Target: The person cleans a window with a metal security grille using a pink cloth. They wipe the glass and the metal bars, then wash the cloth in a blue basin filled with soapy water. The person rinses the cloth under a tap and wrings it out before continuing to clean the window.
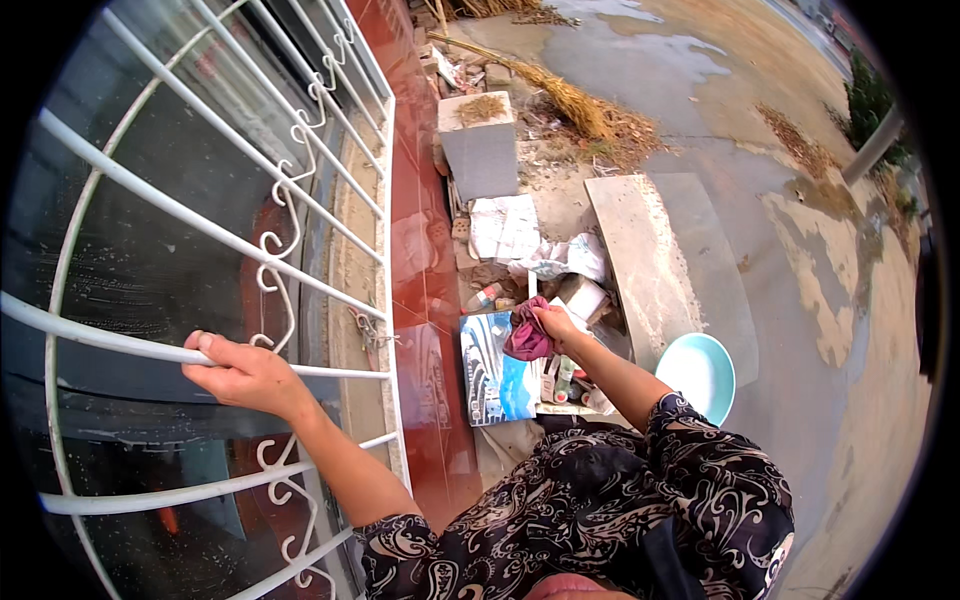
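My left hand [244,373] is wrapped around a white bar of the window grille [199,214]. Behind the bars is a dark window pane [150,262] with pale specks and streaks on it. In my right hand [561,330] is a bunched maroon cloth [529,330], held out over a pile of odds and ends. Just below the cloth lies a flat box or board with a blue and white print [495,375]. A light turquoise basin [697,379] with a white inside stands to the right of my right forearm.
Red tiles [424,300] face the wall under the sill. Beyond my right hand are white sacks [506,227], a plastic bottle [484,298] and a grey stone block [480,161]. A stone slab [645,255] borders the pile. A straw broom [559,86] lies farther off near wet concrete [637,49].
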Motion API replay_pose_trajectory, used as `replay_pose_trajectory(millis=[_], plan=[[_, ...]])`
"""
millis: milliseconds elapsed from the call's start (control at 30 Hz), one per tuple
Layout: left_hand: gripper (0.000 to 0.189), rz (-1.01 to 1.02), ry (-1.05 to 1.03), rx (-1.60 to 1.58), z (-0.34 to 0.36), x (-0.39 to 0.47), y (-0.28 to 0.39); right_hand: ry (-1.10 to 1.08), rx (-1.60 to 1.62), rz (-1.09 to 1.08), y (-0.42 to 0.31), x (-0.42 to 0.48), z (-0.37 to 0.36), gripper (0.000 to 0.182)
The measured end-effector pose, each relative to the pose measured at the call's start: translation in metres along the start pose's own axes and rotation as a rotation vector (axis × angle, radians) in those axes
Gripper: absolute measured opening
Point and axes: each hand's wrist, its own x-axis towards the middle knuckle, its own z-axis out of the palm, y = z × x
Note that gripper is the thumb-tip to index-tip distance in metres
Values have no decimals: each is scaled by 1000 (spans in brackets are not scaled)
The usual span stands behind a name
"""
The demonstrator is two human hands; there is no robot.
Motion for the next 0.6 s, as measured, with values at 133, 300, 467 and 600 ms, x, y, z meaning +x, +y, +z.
replay_pose_trajectory(millis=[133,300,467,600], plan=[[42,305,117,-112,-2,-16,3,310,-39,31,54,-88,-183,19],[41,311,-194,-389,-32,-152,26,775,42,16,96,-212,-341,26],[34,-78,-1112,-459,-57,-378,1,867,314,19,113,-260,-410,31],[36,-313,-1619,-399,-98,-518,-10,675,411,61,91,-269,-440,48]])
